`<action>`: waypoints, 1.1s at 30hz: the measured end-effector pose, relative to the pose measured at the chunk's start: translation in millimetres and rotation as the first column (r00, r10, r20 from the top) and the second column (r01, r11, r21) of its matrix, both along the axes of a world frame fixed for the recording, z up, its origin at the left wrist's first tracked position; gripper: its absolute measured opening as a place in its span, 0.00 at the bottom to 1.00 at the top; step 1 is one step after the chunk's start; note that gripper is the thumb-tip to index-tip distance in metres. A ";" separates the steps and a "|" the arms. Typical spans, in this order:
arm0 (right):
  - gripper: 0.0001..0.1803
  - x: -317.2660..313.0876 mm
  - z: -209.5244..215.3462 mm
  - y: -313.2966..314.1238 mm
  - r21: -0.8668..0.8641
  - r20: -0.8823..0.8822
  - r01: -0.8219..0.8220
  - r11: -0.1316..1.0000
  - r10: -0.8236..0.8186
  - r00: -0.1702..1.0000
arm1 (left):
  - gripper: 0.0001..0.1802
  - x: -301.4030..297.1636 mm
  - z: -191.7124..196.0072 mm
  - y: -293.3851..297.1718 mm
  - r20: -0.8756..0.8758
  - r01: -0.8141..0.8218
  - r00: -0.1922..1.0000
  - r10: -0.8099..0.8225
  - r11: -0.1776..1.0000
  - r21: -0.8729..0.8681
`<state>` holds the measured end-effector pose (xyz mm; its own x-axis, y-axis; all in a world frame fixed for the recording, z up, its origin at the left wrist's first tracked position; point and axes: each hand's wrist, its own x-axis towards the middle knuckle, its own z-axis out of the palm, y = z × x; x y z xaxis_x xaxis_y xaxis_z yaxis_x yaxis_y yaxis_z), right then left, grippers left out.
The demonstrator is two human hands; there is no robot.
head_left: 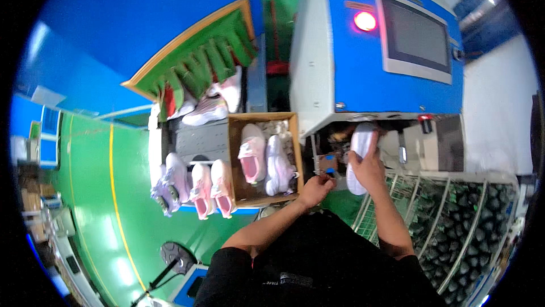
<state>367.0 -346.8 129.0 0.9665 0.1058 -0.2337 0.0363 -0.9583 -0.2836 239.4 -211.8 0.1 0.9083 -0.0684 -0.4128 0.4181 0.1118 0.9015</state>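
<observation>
In my right hand point(368, 169) is a shoe point(357, 185) with a pale sole, held upright with its far end at the opening under the blue machine point(392, 94). The fingers wrap round its side. My left hand point(316, 190) is closed, left of that shoe, near the machine's lower front; whatever its fingers may hold is too small to make out. Beside it stands a cardboard box point(234, 154) with a pink-and-white shoe point(251, 154) and another pale shoe point(276, 165) inside.
Left of the box, pink shoes point(202, 190) and lilac shoes point(177, 176) stand on a grey conveyor point(198, 139). More shoes emerge under a green strip curtain point(213, 60). A wire rack point(440, 222) of dark rounded pieces stands at right. The machine has a screen point(414, 34) and a lit red lamp point(365, 21).
</observation>
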 end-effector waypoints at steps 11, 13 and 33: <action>0.55 -20.0 -13.3 1.5 0.148 0.298 -0.022 0.989 -0.023 0.954 | 0.22 -23.6 46.7 109.8 -0.304 -0.618 0.786 0.537 0.678 -0.399; 0.56 -31.2 5.5 10.4 0.236 0.307 0.012 0.972 -0.086 0.948 | 0.22 -6.0 57.0 117.3 -0.284 -0.611 0.791 0.542 0.713 -0.343; 0.39 -135.4 4.6 -59.9 0.718 -0.652 0.689 0.101 -0.248 0.716 | 0.40 -50.0 70.4 16.9 -0.377 0.415 0.811 -0.448 0.894 -0.169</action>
